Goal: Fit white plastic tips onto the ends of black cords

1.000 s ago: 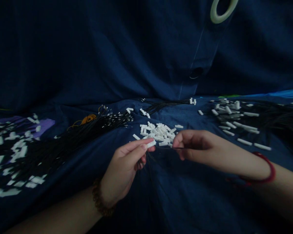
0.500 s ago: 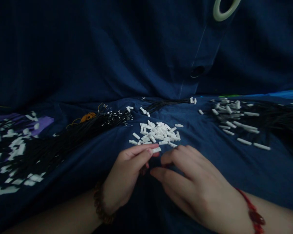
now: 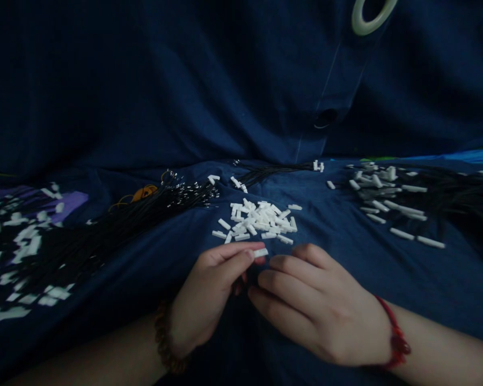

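My left hand point(image 3: 209, 292) pinches a small white plastic piece point(image 3: 261, 252) between thumb and forefinger, low in the middle of the view. My right hand point(image 3: 314, 305) lies right beside it, fingers curled inward and fingertips close to the white piece; what they hold, if anything, is hidden. Just beyond both hands lies a loose pile of white plastic pieces point(image 3: 261, 220) on the dark blue cloth point(image 3: 346, 257). A bundle of black cords with metal ends point(image 3: 145, 214) stretches off to the left of the pile.
More white pieces with black cords point(image 3: 390, 198) lie at the right, and a blurred scatter of white pieces point(image 3: 20, 252) at the far left. A pale ring point(image 3: 366, 21) hangs at the top. Blue cloth rises behind everything.
My right hand drew back from the pile, toward me, and closed in against my left hand. The left hand kept hold of the white piece and shifted slightly lower.
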A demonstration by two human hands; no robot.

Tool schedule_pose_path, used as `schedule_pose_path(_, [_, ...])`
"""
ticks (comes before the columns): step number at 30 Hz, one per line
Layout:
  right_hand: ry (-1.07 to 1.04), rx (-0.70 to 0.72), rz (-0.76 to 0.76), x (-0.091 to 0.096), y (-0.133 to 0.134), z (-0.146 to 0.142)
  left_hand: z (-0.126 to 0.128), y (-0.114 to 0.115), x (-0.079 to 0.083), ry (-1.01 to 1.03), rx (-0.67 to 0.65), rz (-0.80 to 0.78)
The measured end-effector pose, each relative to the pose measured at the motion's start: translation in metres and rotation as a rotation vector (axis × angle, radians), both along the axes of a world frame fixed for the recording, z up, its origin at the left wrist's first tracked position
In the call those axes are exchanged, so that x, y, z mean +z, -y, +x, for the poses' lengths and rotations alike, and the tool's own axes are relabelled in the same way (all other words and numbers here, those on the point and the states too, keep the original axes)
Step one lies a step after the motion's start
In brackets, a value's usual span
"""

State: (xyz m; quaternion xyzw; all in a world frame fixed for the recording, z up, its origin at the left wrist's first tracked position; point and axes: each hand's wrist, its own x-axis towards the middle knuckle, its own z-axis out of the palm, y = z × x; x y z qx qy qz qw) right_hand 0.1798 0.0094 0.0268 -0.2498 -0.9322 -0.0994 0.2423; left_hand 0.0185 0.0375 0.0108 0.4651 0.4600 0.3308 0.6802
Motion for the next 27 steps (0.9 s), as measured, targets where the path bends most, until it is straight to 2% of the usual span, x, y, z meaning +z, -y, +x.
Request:
schedule_pose_path(5, [-0.099,0.027,-0.096,-0.003,-0.005,0.007,0.000,0.001,0.000,0.029,-0.005,-0.059])
schedule_pose_path(11, [-0.138,0.116,-0.027,-0.005,-0.010,0.013,0.002,0.004,0.003,0.025,-0.010,-0.084])
schedule_pose_path(14, [-0.153,0.150,-0.134,-0.002,-0.011,0.012,0.003,0.005,0.005,0.016,-0.022,-0.062])
schedule_pose_path(19, [-0.187,0.352,-0.294,0.013,0.003,0.010,0.002,-0.004,0.003,0.040,0.040,-0.013])
schedule_pose_path(22, [-0.392,0.288,-0.429,0.023,0.007,0.020,0.000,-0.010,0.000,0.056,0.086,-0.003])
schedule_pose_path(25, [-0.847,0.175,-0.504,0.026,-0.004,0.035,-0.001,-0.011,-0.002,0.077,0.106,0.019])
schedule_pose_path(27, [-1.077,0.120,-0.525,0.030,-0.014,0.042,-0.001,-0.010,-0.002,0.086,0.123,0.037])
